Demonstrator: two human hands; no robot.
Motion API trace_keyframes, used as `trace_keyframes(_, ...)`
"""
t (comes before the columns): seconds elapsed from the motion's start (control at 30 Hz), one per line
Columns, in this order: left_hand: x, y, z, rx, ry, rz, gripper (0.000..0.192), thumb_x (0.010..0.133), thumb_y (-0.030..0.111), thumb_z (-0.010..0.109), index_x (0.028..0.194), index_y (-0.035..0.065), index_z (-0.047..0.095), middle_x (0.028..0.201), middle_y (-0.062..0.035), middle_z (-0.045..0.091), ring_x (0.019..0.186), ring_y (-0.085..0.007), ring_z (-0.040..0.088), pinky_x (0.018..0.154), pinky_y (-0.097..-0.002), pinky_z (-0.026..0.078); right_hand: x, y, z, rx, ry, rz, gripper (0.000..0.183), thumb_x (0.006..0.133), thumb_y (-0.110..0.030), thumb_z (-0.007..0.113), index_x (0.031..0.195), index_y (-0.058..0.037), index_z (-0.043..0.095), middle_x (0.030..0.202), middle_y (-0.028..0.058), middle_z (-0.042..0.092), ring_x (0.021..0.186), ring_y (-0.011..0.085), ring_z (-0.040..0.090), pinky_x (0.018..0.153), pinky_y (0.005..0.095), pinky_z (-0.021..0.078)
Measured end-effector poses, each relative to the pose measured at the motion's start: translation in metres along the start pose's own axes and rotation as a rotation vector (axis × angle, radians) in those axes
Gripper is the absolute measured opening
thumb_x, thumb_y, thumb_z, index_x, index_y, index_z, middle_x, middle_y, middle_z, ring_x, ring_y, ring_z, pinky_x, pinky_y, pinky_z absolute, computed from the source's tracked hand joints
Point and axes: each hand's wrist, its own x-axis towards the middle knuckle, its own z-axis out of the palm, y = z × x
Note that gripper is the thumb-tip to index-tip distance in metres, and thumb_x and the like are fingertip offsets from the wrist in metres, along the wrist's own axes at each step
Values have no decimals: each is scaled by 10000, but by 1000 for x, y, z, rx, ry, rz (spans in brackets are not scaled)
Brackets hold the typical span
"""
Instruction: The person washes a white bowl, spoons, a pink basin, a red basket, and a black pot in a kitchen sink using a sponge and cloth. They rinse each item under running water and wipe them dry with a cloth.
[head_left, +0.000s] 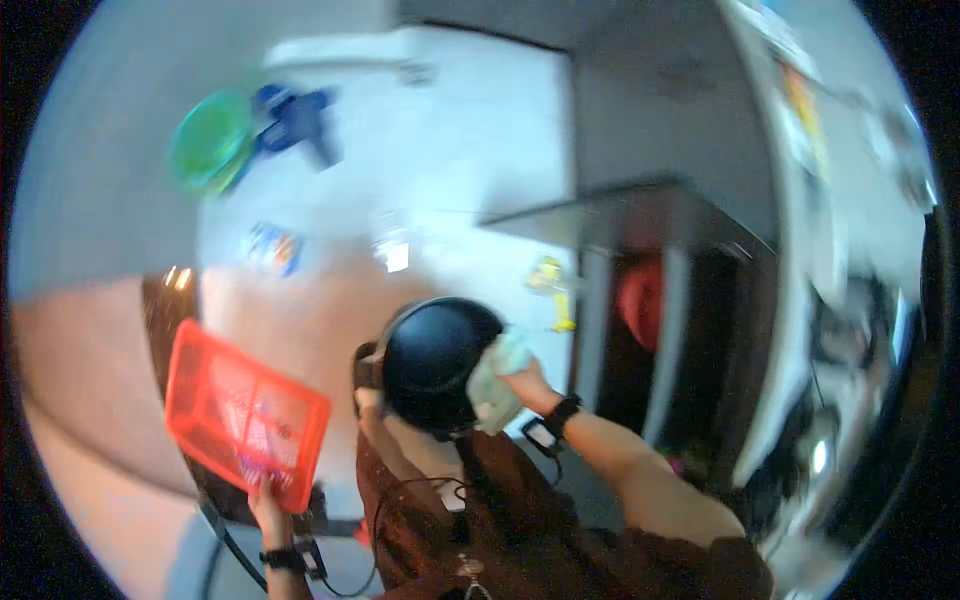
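Note:
My left hand (266, 496) grips the near edge of a red plastic basket (176, 375), which is tilted at the lower left. Its mesh bottom shows, and small purple items seem to lie near my fingers, too blurred to name. In my right hand (531, 386) is a pale green cloth (491, 386), bunched against the right rim of a round black pot (439, 360). The pot is in front of my body, its dark inside facing up. Whether my fingers clasp the rim through the cloth is hidden. Both wrists wear black bands with cabled devices.
On the pale floor are a green basin (214, 142), a dark blue object (300, 124), a blue packet (274, 247) and a yellow object (555, 292). A dark open shelf unit (675, 217) holding a red item (641, 304) stands at right, beside a cluttered counter (832, 187).

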Motion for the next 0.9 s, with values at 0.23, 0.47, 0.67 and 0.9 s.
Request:
trace_keyframes(0.23, -19, 106, 97, 14, -332, 213, 392, 938, 200, 492, 1245, -43, 477, 1095, -109, 588, 923, -179, 583, 786, -318, 497, -127, -131, -90, 147, 104, -6, 466, 710, -67, 697, 1160, -65, 575, 1100, 68, 626, 1031, 188, 572, 912, 310, 437)
trace_keyframes(0.47, -93, 195, 157, -58, -538, 482, 430, 936, 200, 504, 1294, -27, 430, 1235, -125, 524, 1046, -205, 553, 891, -348, 468, -252, -186, -155, 205, 218, -118, 496, 723, 2, 689, 1195, -47, 547, 1111, 68, 616, 1023, 180, 572, 922, 327, 445)
trace_keyframes(0.67, -196, 232, 163, -103, -603, 477, 213, 936, 200, 522, 1037, 19, 570, 994, -51, 620, 884, -149, 602, 804, -302, 500, -315, -171, -188, 559, 315, -56, 360, 752, 29, 644, 1102, -11, 568, 1010, 76, 638, 937, 193, 615, 832, 342, 503)
trace_keyframes(0.9, -192, 223, 36, -25, -240, 515, 326, 928, 151, 523, 1194, -37, 515, 1127, -101, 593, 992, -179, 575, 862, -315, 471, -298, -127, -193, 570, 313, -86, 444, 749, 26, 649, 1171, 3, 512, 1087, 96, 593, 975, 236, 596, 835, 354, 489)
